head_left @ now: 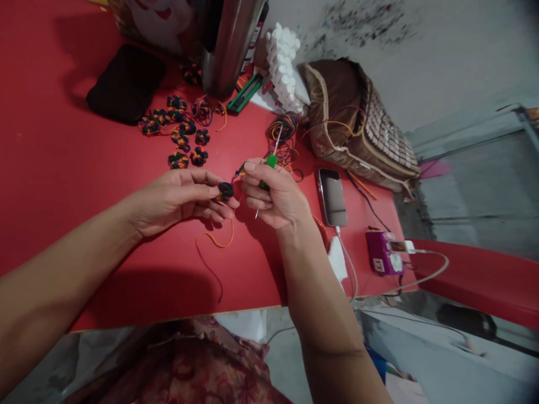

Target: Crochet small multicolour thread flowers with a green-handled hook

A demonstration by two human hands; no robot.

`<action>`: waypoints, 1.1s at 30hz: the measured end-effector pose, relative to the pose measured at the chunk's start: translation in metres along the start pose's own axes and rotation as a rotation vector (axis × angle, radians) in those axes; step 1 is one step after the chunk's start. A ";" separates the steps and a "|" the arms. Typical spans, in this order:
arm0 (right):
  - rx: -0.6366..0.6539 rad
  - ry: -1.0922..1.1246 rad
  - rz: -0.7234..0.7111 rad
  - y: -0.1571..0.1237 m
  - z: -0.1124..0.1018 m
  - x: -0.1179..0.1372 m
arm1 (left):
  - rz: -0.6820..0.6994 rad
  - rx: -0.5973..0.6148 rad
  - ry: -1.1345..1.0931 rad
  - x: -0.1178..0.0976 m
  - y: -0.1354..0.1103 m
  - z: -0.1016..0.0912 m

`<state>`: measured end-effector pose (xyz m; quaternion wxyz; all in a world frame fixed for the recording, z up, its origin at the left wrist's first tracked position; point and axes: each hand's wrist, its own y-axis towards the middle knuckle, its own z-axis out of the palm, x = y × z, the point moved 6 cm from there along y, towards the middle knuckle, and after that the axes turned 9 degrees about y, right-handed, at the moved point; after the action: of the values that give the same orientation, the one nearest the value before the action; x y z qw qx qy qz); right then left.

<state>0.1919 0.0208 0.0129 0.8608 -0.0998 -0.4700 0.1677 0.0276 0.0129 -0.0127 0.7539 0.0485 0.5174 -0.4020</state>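
Between the thumb and fingers of my left hand [185,196] is a small dark crocheted flower [225,192] with orange and purple in it. An orange and dark yarn tail [219,245] hangs from it onto the red table. My right hand [273,191] is closed around a crochet hook with a green grip [270,163]; its metal shaft points up and away. Thumb and index finger of that hand also pinch yarn running to the flower. Just beyond lies a tangled multicoloured yarn ball [283,132]. Several finished-looking crocheted flowers [181,137] lie behind my left hand.
On the red table [126,224] are a black pouch [126,84], a metal bottle [231,50], a green cutter [245,94] and a white beaded object [283,67]. To the right are a brown bag [337,106], a plugged-in phone [332,196] and a purple power adapter [381,252].
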 end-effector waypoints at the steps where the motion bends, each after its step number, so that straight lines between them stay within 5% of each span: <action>1: -0.003 0.000 0.003 0.000 0.000 0.000 | 0.000 -0.004 0.005 0.000 0.000 0.000; 12: -0.036 0.063 0.009 -0.003 -0.002 0.002 | 0.034 0.005 0.004 0.001 0.000 0.000; 26: 0.085 0.009 0.055 -0.019 0.018 0.005 | 0.090 -0.059 -0.074 -0.002 0.003 -0.006; 29: 0.041 -0.027 0.041 -0.020 0.016 0.004 | 0.159 -0.043 -0.059 -0.006 0.001 -0.005; 33: -0.066 -0.076 -0.034 -0.016 0.008 0.005 | 0.075 0.038 -0.065 0.000 0.000 -0.002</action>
<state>0.1910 0.0079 0.0269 0.8412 -0.1138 -0.5094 0.1411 0.0266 0.0141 -0.0134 0.7839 0.0690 0.4826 -0.3844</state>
